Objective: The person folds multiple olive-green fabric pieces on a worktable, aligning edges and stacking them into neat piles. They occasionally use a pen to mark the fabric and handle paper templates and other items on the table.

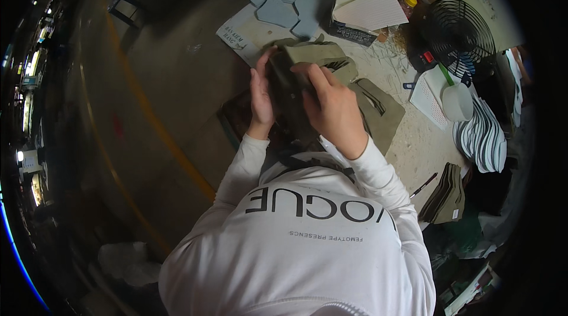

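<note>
A thick stack of olive-green cut pieces (293, 94) stands between my hands at the table's near left edge. My left hand (260, 94) lies along the left side of the stack, its fingers stretched out and its fingertips at the far end. From the right, my right hand (337, 103) grips the stack with bent fingers over its upper face. More olive pieces with slit-shaped cutouts (378, 112) lie on the table just right of my right hand. Beyond the stack, another olive piece (319, 53) shows partly. The underside of the stack is hidden.
Grey-blue flat pieces (299, 2) lie at the far side of the table (408, 156). A box with papers (373, 11), a black fan (458, 35) and a white cup (457, 103) stand right. Pale curved pieces (482, 135) and an olive bundle (444, 195) lie nearer.
</note>
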`<state>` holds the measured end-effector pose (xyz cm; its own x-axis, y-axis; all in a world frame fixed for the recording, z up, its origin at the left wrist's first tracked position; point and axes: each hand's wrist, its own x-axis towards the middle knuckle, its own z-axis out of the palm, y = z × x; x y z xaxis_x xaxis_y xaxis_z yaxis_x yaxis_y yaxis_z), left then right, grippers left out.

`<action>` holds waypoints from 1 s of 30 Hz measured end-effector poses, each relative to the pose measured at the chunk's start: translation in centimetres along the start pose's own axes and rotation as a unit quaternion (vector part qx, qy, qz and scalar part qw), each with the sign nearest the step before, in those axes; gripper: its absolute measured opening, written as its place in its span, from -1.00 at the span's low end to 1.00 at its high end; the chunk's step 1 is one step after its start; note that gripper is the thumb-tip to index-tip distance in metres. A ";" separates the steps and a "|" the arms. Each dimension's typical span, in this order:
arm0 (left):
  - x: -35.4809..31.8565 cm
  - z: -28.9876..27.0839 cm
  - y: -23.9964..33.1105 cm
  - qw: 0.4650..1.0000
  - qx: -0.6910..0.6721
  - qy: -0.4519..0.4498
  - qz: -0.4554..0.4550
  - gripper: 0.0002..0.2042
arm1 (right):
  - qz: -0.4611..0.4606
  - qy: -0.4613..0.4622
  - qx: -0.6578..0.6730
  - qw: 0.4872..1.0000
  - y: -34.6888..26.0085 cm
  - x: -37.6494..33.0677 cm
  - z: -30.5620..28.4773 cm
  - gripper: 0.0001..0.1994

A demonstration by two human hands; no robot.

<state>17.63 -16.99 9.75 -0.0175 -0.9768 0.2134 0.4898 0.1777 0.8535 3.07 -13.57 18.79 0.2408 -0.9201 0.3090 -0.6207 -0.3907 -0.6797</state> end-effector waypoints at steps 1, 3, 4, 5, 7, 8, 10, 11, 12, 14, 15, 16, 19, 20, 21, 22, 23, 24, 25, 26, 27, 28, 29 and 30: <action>0.0 0.0 0.0 1.000 0.003 -0.001 -0.005 -0.40 | -0.003 -0.007 -0.026 1.000 0.1 -0.2 -0.1 -0.60; 0.0 0.0 0.0 1.000 0.023 0.001 -0.001 -0.40 | 0.009 -0.020 -0.085 0.996 0.0 -0.5 0.2 -0.61; 0.0 0.1 0.0 1.000 0.024 0.002 -0.003 -0.39 | 0.006 0.013 -0.086 0.996 -0.3 -0.5 0.9 -0.66; 0.0 0.1 0.0 1.000 0.021 -0.005 0.000 -0.37 | -0.016 0.030 -0.103 0.994 -0.6 -0.6 1.3 -0.66; 0.1 0.1 0.0 0.999 0.050 0.001 0.005 -0.38 | -0.020 0.047 -0.140 0.989 -1.2 -0.8 1.8 -0.67; 0.1 0.1 0.0 0.999 0.050 0.003 0.009 -0.39 | -0.009 0.038 -0.138 0.990 -1.3 -0.8 1.8 -0.66; 0.1 0.0 -0.1 0.999 0.038 0.000 0.015 -0.40 | 0.010 0.019 -0.107 0.994 -1.1 -0.7 1.2 -0.66; 0.1 -0.1 -0.2 1.000 0.025 -0.005 0.018 -0.40 | 0.020 0.013 -0.091 0.996 -1.0 -0.7 0.7 -0.66; 0.1 -0.2 -0.3 1.000 0.011 -0.008 0.013 -0.40 | 0.031 0.019 -0.059 0.998 -0.9 -0.6 0.3 -0.68; 0.0 -0.2 -0.5 0.999 0.017 -0.014 0.023 -0.41 | 0.052 -0.006 -0.092 0.994 -1.1 -0.8 -0.1 -0.68; -0.1 -0.2 -0.6 0.999 0.012 -0.019 0.028 -0.41 | 0.063 -0.017 -0.109 0.992 -1.3 -0.8 -0.1 -0.69; -0.1 -0.1 -0.7 0.999 0.022 -0.007 0.026 -0.41 | 0.049 -0.002 -0.130 0.990 -1.5 -0.9 0.2 -0.68; 0.2 0.1 -0.9 0.996 0.082 -0.001 0.042 -0.46 | 0.047 0.004 -0.170 0.984 -2.0 -0.8 1.5 -0.63; 0.2 0.2 -0.9 0.994 0.099 0.003 0.048 -0.51 | 0.017 0.033 -0.140 0.989 -1.9 -0.7 1.5 -0.59; 0.2 0.2 -0.8 0.992 0.122 0.008 0.043 -0.55 | 0.025 0.026 -0.121 0.992 -1.7 -0.6 1.3 -0.56; 0.0 0.4 -0.7 0.989 0.144 0.013 0.039 -0.58 | -0.015 0.055 -0.082 0.995 -1.3 -0.6 0.7 -0.55; -0.1 0.5 -0.7 0.985 0.167 0.016 0.039 -0.59 | -0.016 0.056 -0.062 0.996 -0.7 -0.6 -0.2 -0.53; -0.1 0.6 -0.6 0.986 0.162 0.015 0.039 -0.59 | -0.020 0.059 -0.008 0.998 0.0 -1.0 -1.4 -0.50; -0.2 0.7 -0.5 0.986 0.158 0.009 0.055 -0.59 | -0.006 0.070 0.023 0.997 0.7 -1.7 -2.6 -0.49; -0.1 0.8 -0.5 0.991 0.129 0.016 0.033 -0.60 | 0.008 0.081 0.051 0.995 1.7 -2.5 -4.0 -0.49; 0.0 0.9 -0.5 0.995 0.101 0.018 0.022 -0.60 | 0.002 0.092 0.079 0.993 2.8 -3.5 -5.2 -0.48; 0.0 1.0 -0.4 0.993 0.118 0.020 0.020 -0.60 | 0.043 0.110 0.084 0.989 4.1 -4.7 -6.1 -0.47; 0.1 1.0 -0.3 0.990 0.137 0.028 0.015 -0.59 | 0.099 0.132 0.184 0.969 5.4 -6.3 -6.7 -0.47; 0.1 1.1 -0.3 0.990 0.138 0.031 0.011 -0.59 | 0.123 0.176 0.185 0.959 7.3 -7.5 -6.7 -0.48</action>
<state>16.52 -16.97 10.02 0.0474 -0.9762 0.2115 0.2329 0.2167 0.9480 -8.26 -9.33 16.01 -0.1862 -0.9444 0.2710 -0.3044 -0.2068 -0.9298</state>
